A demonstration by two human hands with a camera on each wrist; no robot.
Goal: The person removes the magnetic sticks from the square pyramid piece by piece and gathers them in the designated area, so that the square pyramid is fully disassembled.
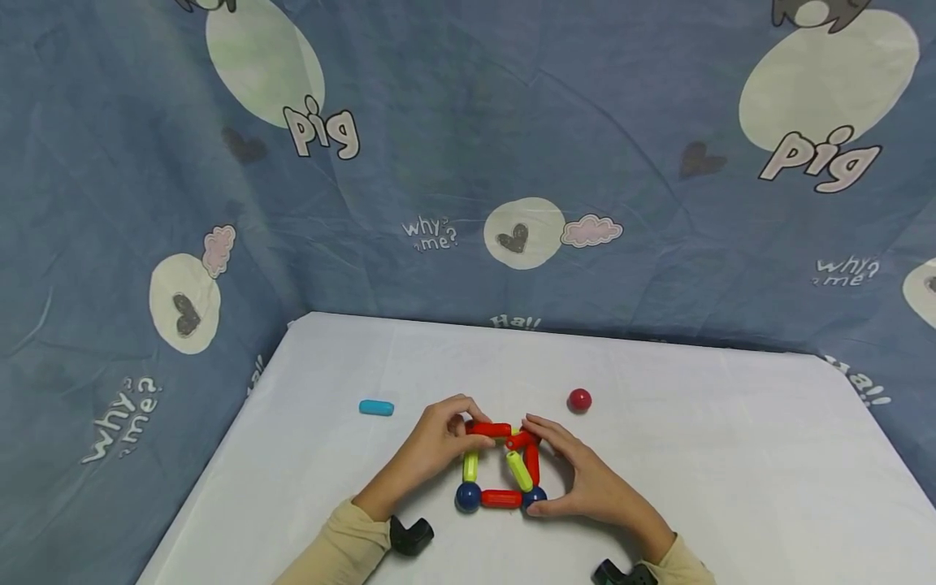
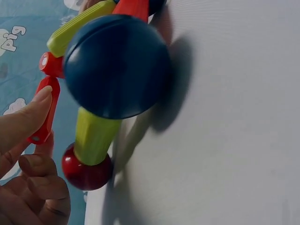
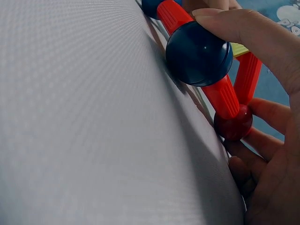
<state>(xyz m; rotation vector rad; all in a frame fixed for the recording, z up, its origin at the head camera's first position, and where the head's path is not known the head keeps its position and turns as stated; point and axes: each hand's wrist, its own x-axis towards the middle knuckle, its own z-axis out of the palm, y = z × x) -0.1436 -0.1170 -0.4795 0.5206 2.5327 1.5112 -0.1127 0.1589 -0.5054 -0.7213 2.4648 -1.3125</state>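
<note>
On the white table stands a toy frame of rods and balls, with blue balls (image 1: 469, 496) at its near corners and a red rod (image 1: 501, 499) between them. My left hand (image 1: 446, 431) pinches another red rod (image 2: 47, 110) between thumb and fingers, above the frame's far side. One end of that rod is right at the end of a second raised red rod (image 1: 522, 439). My right hand (image 1: 585, 475) grips the frame's right side, thumb on a blue ball (image 3: 199, 54) and fingers around a red ball (image 3: 233, 123). Yellow-green rods (image 1: 519, 471) slope up and run along the left side.
A loose light-blue rod (image 1: 376, 408) lies to the left of the frame. Beyond my right hand is a loose red ball (image 1: 580, 400). A blue printed cloth (image 1: 439, 162) hangs behind the table (image 1: 731, 455) and along its left side.
</note>
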